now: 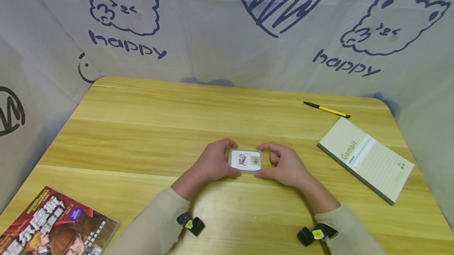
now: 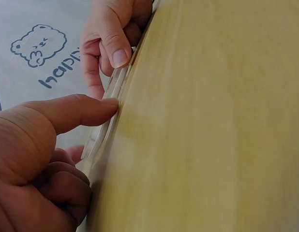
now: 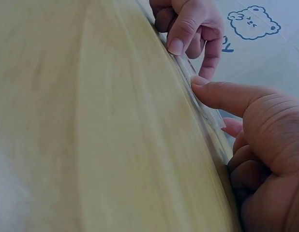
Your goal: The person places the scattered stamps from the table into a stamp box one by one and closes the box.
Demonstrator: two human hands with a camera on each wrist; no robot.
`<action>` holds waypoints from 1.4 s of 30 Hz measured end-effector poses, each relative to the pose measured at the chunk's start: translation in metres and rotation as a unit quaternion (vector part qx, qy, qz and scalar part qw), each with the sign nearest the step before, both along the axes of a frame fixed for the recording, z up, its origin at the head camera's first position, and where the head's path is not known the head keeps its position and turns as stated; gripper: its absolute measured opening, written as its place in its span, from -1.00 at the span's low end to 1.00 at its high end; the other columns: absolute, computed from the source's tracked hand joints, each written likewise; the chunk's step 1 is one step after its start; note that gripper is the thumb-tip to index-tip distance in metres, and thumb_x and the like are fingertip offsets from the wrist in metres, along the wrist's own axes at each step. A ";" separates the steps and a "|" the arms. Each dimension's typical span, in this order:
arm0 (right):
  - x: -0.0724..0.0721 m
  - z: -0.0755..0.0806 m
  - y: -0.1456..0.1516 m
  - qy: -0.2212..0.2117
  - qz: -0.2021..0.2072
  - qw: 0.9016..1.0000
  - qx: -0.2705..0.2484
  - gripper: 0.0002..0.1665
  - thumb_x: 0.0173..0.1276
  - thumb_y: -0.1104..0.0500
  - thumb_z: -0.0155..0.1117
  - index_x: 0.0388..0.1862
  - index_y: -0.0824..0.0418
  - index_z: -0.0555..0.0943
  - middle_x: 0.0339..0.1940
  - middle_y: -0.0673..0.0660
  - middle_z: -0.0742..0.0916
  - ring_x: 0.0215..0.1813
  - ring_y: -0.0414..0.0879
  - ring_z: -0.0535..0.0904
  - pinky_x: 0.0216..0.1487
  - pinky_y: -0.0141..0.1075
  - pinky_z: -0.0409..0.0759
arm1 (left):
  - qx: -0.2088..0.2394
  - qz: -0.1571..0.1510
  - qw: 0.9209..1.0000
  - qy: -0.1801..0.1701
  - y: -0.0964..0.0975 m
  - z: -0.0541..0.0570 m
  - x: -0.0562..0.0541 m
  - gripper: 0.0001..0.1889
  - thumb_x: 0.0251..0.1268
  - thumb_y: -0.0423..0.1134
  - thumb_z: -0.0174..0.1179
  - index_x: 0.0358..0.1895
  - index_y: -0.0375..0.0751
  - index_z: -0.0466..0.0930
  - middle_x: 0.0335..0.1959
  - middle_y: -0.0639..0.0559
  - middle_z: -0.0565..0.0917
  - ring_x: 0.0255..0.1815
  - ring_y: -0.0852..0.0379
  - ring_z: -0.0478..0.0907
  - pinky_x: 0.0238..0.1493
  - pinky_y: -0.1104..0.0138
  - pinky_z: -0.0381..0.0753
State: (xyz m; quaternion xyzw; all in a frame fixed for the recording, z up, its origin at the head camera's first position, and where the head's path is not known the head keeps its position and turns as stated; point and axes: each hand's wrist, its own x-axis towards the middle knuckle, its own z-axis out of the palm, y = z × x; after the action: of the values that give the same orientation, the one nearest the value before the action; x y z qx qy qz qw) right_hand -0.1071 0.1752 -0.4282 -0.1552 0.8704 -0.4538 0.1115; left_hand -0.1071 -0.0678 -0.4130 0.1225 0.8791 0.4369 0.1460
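A small flat clear plastic case (image 1: 251, 160) lies at the middle of the table. Its white insert shows a colourful red picture on the left and a round, coin-like disc in a tan square on the right. My left hand (image 1: 216, 161) pinches the case's left end between thumb and index finger. At the right end, my right hand (image 1: 283, 164) does the same, its other fingers curled under. In the left wrist view, the case (image 2: 108, 113) appears edge-on, low against the tabletop. Whether it touches the wood I cannot tell.
A notebook (image 1: 367, 158) marked "Gambit" lies at the right, with a yellow and black pen (image 1: 328, 109) behind it. An illustrated book (image 1: 58, 223) occupies the front left of the wooden table (image 1: 142, 125). White cloth (image 1: 213, 30) with blue drawings hangs behind.
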 end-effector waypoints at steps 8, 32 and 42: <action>0.000 -0.001 -0.001 -0.012 0.004 1.000 0.007 -0.27 -0.09 0.00 0.73 0.11 0.07 0.66 -0.68 -0.07 0.30 -0.58 -0.19 0.18 -0.30 -0.24 0.36 | -0.029 0.000 0.999 0.014 -0.003 0.001 0.004 -0.26 -0.25 -0.27 0.64 0.15 -0.32 0.54 -0.47 0.01 0.51 -0.49 0.12 0.42 -0.46 0.26 0.45; -0.002 0.007 -0.009 -0.060 -0.064 0.995 0.037 -0.27 -0.28 0.02 0.80 0.00 0.03 0.75 -0.73 -0.02 0.35 -0.66 -0.14 0.20 -0.62 -0.34 0.12 | -0.005 0.060 0.997 -0.056 0.000 0.004 -0.003 -0.28 -0.37 -0.27 0.72 0.07 -0.25 0.67 -0.45 -0.06 0.47 -0.44 0.08 0.35 -0.42 0.27 0.35; 0.002 0.008 -0.009 -0.040 -0.042 0.997 0.053 -0.24 -0.20 0.00 0.78 0.07 0.04 0.71 -0.68 -0.01 0.39 -0.63 -0.15 0.22 -0.59 -0.34 0.16 | -0.010 0.057 0.997 -0.048 -0.001 0.004 0.001 -0.28 -0.33 -0.26 0.71 0.09 -0.22 0.64 -0.44 -0.05 0.47 -0.44 0.07 0.36 -0.42 0.26 0.36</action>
State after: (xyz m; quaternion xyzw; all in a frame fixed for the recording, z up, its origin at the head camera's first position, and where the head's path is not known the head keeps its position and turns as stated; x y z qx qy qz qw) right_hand -0.1055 0.1663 -0.4207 -0.0937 0.8940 -0.4168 0.1349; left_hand -0.1056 -0.0688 -0.4085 0.0493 0.8808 0.4413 0.1643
